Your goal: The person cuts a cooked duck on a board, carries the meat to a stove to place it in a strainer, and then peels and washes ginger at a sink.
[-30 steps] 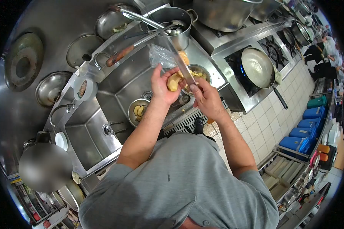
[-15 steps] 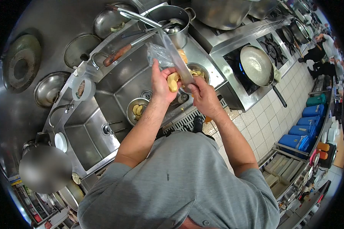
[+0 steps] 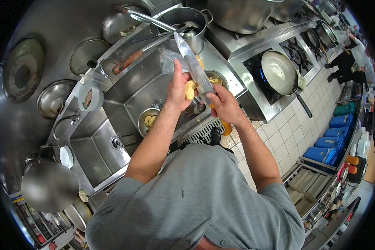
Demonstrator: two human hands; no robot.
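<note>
Fingers curled, my left hand (image 3: 178,89) holds a peeled yellow potato (image 3: 190,90) with its thumb pointing up. My right hand (image 3: 228,106) grips a large knife (image 3: 192,62), whose broad blade slants up and away, its lower part overlapping the potato. The handle is mostly hidden in my fist. Just beyond the blade, a metal bowl (image 3: 225,80) with yellow pieces stands on the steel counter. A second metal bowl (image 3: 141,125), left of my left forearm, contains cut potato pieces (image 3: 149,121). A clear plastic bag (image 3: 169,61) lies behind my left hand.
Two steel sink basins (image 3: 93,156) lie to the left. A large pot (image 3: 201,41) with utensils stands ahead. At right, a frying pan (image 3: 278,71) sits over a blue flame on the stove (image 3: 258,106). A person (image 3: 354,58) is at the far right.
The knife has shifted slightly toward me and its blade has turned, showing more of its broad face. My right hand has lowered a little; the potato stays in my left hand.
</note>
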